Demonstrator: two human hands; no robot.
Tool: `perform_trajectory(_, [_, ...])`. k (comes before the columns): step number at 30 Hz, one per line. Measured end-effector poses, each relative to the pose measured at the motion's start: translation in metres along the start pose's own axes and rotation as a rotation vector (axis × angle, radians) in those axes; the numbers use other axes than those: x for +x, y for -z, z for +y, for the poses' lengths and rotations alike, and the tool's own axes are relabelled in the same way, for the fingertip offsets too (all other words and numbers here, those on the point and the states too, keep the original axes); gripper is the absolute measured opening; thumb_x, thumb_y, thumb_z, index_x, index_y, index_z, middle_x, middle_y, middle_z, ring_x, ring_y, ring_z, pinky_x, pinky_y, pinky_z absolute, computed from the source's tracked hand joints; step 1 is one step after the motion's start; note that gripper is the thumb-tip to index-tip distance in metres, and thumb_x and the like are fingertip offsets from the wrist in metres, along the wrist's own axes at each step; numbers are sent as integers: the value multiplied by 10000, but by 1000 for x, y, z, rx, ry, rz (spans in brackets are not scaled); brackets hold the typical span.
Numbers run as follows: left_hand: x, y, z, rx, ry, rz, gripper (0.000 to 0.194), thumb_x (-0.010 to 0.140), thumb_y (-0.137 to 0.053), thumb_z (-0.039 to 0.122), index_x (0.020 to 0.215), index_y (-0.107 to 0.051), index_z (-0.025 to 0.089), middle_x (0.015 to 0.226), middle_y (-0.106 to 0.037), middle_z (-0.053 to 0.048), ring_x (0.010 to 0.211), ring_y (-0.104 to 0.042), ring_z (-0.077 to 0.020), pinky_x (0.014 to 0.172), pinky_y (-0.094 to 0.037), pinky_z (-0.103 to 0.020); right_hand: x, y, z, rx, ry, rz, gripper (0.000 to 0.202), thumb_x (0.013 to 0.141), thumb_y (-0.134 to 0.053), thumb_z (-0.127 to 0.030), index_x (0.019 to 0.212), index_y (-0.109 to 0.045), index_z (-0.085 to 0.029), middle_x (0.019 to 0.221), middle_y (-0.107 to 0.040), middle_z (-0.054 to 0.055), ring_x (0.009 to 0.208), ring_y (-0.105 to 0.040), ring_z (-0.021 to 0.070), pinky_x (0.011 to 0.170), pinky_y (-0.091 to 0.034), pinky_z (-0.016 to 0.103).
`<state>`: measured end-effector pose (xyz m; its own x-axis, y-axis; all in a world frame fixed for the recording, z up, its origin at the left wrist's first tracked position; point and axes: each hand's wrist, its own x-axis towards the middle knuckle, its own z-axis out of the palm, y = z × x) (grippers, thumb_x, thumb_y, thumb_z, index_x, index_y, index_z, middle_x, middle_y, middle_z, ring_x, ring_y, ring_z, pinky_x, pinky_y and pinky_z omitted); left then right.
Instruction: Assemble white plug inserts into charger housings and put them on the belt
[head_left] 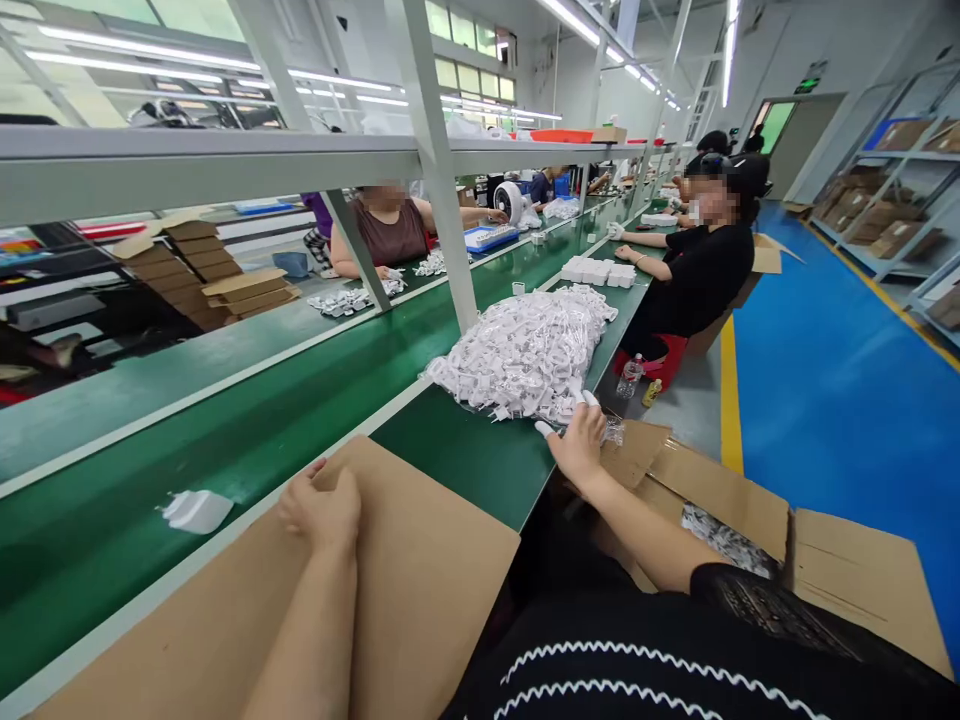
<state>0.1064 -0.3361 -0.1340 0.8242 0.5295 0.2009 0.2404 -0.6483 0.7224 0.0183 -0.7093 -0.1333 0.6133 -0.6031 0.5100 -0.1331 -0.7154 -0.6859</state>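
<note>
A flat brown cardboard sheet (427, 540) lies over the near part of the green workbench. My left hand (322, 505) has its fingers curled at the far edge of this cardboard. A big clear plastic bag (525, 350) full of small white plastic parts rests on the bench ahead. At its near right corner is my right hand (577, 440), thumb and fingers apart, with white covers on several fingertips. Those fingertips seem to touch the bag, and nothing is gripped. One white plug charger (197, 510) lies on the green conveyor belt (97, 500), left of my left hand.
White boxy parts (598, 271) stand in rows beyond the bag. A metal post (442, 170) and shelf (225, 170) rise over the line. An open carton (720, 500) is on the floor at right. Co-workers sit across (394, 225) and farther along (705, 250).
</note>
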Motion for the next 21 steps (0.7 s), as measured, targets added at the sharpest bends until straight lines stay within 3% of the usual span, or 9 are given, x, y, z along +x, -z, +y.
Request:
perform_trajectory(3, [2,0,1,-3,16,-23,530,825,-594,445,1315,-640,248,1394,-580,-140,1391,-448,-398,1197,-312,-605,10,5,27,304,-165,-31,374,767,-686,-378,1062,-699,-149,1218,-613,169,1100,-604,299,1019,-490,491])
perform_trajectory(6, [1,0,3,7,9,-47,527,824,-590,434,1307,-649,233,1371,-576,-166,1386,-441,-413,1191,-303,-618,33,-1,27,544,-310,-10,307,771,-654,-404,939,-699,-150,990,-684,112,858,-640,217,827,-542,371])
perform_trajectory(9, [0,-1,4,8,-6,-55,517,832,-586,413,1310,-644,224,1378,-556,-182,1384,-436,-420,1191,-288,-633,56,-15,10,645,-374,-2,370,760,-671,-454,955,-664,-139,833,-682,69,714,-608,172,665,-513,296])
perform_trajectory(12, [-1,-2,4,-14,10,-57,516,823,-599,405,1308,-642,233,1409,-531,-176,1399,-413,-425,1200,-264,-633,69,-29,-14,763,-395,-58,364,716,-737,-434,919,-646,-147,786,-672,38,677,-595,140,621,-490,253])
perform_trajectory(16, [-4,3,7,-20,8,-88,496,811,-609,381,1284,-656,239,1420,-516,-167,1415,-394,-413,1212,-245,-614,93,-42,-46,869,-477,-170,262,693,-774,-303,843,-612,-162,689,-620,-3,591,-564,118,551,-470,232])
perform_trajectory(21, [-6,6,10,-36,22,-104,456,796,-610,363,1235,-672,253,1403,-520,-148,1420,-389,-384,1226,-228,-590,159,-40,-74,1007,-550,-281,195,693,-627,-66,834,-559,-182,609,-544,-43,534,-519,96,492,-447,189])
